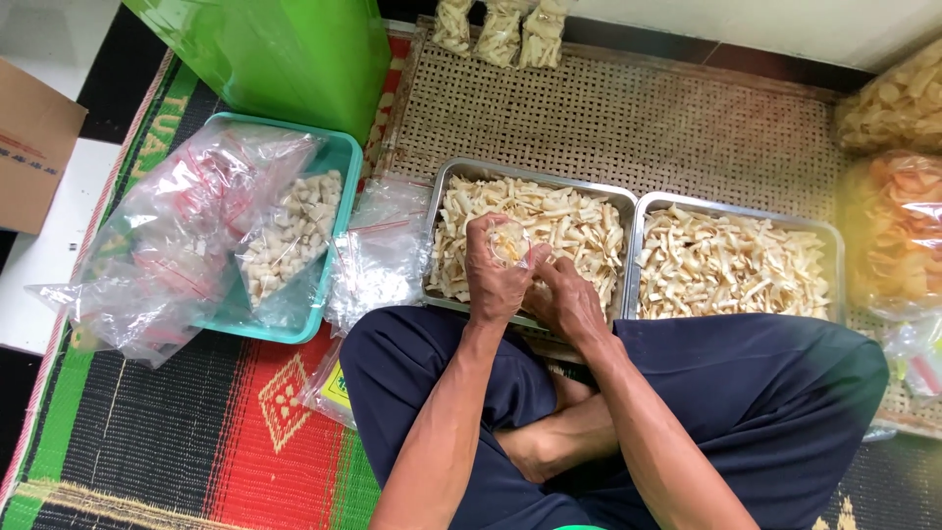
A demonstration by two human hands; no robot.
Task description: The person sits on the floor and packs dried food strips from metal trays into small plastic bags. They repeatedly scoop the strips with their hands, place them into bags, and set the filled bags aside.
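I sit cross-legged on a mat. My left hand [494, 273] grips a small clear plastic bag [511, 241] partly filled with pale cracker sticks, held over the left metal tray [444, 185]. My right hand [567, 297] is right beside it, fingers at the bag's lower edge and touching the sticks in that tray. A second metal tray [834, 236] of the same pale sticks stands directly to the right.
A teal basket [345, 157] on the left holds clear bags, one filled with white chunks [290, 236]. Empty zip bags [378, 257] lie beside the tray. Filled packets [500, 29] sit at the top; large bags of crackers [898, 231] on the right; a green bag [294, 54] top left.
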